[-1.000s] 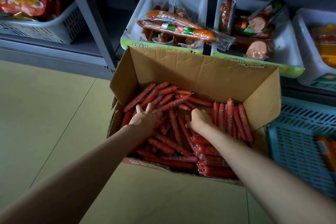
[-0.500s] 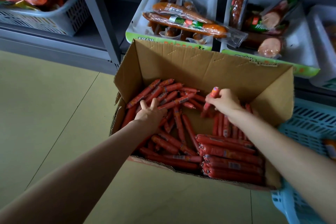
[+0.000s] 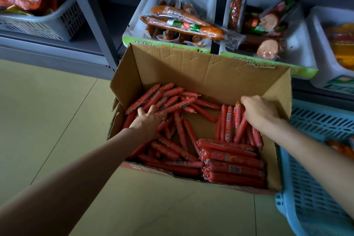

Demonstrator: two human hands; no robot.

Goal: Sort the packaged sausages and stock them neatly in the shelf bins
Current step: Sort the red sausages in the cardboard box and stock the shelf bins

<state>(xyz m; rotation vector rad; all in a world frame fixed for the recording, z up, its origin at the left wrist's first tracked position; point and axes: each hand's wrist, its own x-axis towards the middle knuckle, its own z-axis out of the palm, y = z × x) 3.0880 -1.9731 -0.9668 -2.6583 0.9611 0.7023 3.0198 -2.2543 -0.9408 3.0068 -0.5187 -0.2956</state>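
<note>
Both hands work inside the box (image 3: 191, 67), the left hand (image 3: 150, 119) pressing flat on loose sausages (image 3: 172, 101), the right hand (image 3: 257, 110) grasping upright ones (image 3: 229, 120), probably to line them up.

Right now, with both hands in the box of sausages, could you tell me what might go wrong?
The right hand is bunching upright sausages against the cardboard box wall; these lean unevenly and might topple. The left hand rests on a crisscrossed loose pile, so lifting some may drag others. The stacked rows nearby could get knocked askew.
</note>
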